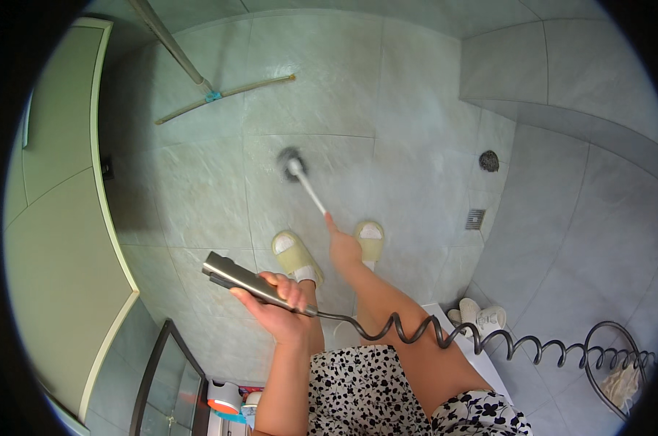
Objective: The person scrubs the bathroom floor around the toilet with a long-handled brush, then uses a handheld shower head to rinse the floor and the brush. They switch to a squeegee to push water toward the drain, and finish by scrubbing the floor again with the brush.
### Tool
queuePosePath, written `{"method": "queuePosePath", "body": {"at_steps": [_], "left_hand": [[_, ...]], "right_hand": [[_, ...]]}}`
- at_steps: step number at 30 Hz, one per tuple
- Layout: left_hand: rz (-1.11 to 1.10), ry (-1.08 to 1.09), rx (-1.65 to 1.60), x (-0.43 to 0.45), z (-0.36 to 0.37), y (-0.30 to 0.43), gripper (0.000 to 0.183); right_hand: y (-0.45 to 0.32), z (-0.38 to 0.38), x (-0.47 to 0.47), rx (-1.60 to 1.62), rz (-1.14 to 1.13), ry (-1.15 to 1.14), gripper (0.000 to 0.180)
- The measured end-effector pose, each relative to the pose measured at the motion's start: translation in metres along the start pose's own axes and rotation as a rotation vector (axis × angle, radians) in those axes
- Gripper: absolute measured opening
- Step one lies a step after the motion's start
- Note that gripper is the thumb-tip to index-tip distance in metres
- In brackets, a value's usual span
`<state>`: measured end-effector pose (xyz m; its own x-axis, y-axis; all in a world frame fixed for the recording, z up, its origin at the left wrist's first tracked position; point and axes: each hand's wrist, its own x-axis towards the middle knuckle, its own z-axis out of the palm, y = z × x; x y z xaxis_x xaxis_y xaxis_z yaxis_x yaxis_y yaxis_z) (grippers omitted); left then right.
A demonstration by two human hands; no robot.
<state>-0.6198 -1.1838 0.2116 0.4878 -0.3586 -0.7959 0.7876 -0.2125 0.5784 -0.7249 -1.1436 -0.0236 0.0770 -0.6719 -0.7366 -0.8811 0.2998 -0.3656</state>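
Note:
My left hand (pixel 282 308) is closed around a metal handheld bidet-style sprayer (pixel 247 280), its head pointing up and left. From its lower end a dark coiled hose (pixel 443 335) runs to the right. My right hand (pixel 344 248) grips the light handle of a round-headed toilet brush (pixel 293 164). The dark bristles look blurred and rest on the wet grey tile floor (pixel 318 114), ahead of my slippered feet. Whether water leaves the sprayer cannot be told.
A floor squeegee (pixel 242 90) lies ahead on the left, beside a pale cabinet (pixel 62 218). On the right are a dark round clump (pixel 489 161), a floor drain (pixel 475 219) and white shoes (pixel 490 319). A dark-framed glass panel (pixel 168 381) stands at lower left.

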Motion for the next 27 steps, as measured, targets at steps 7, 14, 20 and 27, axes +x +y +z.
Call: {"method": "queuePosePath", "body": {"at_steps": [7, 14, 20, 27], "left_hand": [[-0.011, -0.038, 0.049, 0.016, -0.010, 0.011, 0.061], [0.001, -0.051, -0.011, 0.018, 0.004, 0.001, 0.061], [-0.041, -0.099, -0.014, 0.009, 0.004, -0.010, 0.062], [0.046, -0.154, 0.010, 0.023, -0.002, 0.006, 0.059]], "right_hand": [[0.022, -0.012, -0.001, 0.152, 0.294, 0.059, 0.067], [0.030, -0.025, 0.028, 0.054, 0.205, 0.020, 0.065], [0.020, -0.009, -0.003, 0.050, 0.170, -0.085, 0.063], [0.053, -0.014, 0.013, 0.186, 0.254, 0.125, 0.069]]}}
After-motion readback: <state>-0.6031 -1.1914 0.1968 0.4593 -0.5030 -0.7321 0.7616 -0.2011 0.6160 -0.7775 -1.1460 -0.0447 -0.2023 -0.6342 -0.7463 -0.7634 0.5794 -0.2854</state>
